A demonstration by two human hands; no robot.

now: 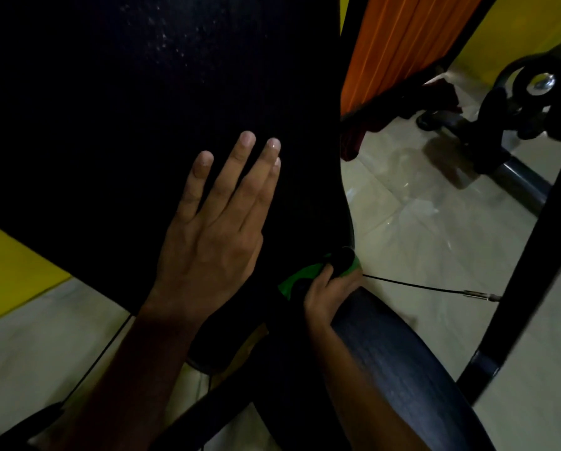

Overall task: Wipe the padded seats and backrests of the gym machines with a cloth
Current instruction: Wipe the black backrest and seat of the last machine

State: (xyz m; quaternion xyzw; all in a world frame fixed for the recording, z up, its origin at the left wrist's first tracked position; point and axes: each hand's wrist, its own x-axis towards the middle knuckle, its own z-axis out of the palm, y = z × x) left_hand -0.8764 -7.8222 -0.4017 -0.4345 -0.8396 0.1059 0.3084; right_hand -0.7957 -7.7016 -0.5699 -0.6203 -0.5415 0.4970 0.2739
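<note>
Cloth (300, 277), green, one; bunched low in the gap where the black padded backrest (116, 102) narrows toward the padded seat (399, 362), beside a round black knob (343, 259). Right hand (324, 296): fingers curled round the cloth, gripping it against the junction of the pads; how much of the cloth lies under the hand cannot be told. Left hand (212, 229): flat, fingers straight and spread, palm resting on the backrest face, above and to the left of the cloth, holding nothing. Risks, as judged: pale specks show high on the backrest, well apart from the cloth, and could be missed if wiping stays low; the bunched cloth could snag on the knob or on the thin cable (415, 286) running just beside the right hand; the bracing left hand covers part of the pad, which would stay unwiped unless it shifts. Dim light makes remaining dirt hard to judge.
</note>
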